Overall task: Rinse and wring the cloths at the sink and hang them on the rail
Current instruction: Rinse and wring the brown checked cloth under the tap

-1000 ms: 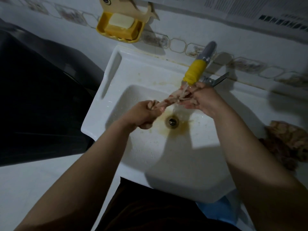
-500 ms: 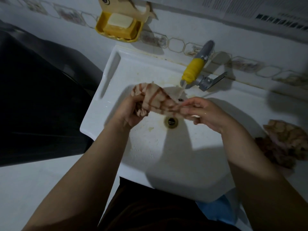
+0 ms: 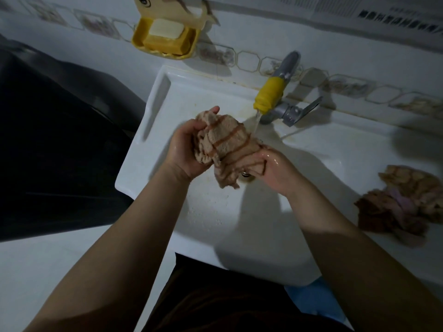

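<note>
The person holds one striped cloth (image 3: 224,144) bunched over the sink (image 3: 191,92), just left of the thin stream falling from the yellow-tipped tap (image 3: 269,97). The left hand (image 3: 187,149) cups the far, left end of the bundle, fingers curled round it with the fingertips showing over the top edge. The right hand (image 3: 271,166) grips the near, right end, thumb and fingers closed on a fold just above the drain. The cloth's long axis runs from far left to near right between the two hands, with a loose tail hanging below the middle. Both hands touch the cloth; neither is in the water, though the right one lies closer to the stream.

The next move likely turns on that axis: for more rinsing, the bundle has to shift right and farther back into the stream; for wringing, the hands would twist opposite ways along the same line.

A heap of other cloths (image 3: 407,202) lies on the counter, well apart to the right. No rail is visible.
</note>
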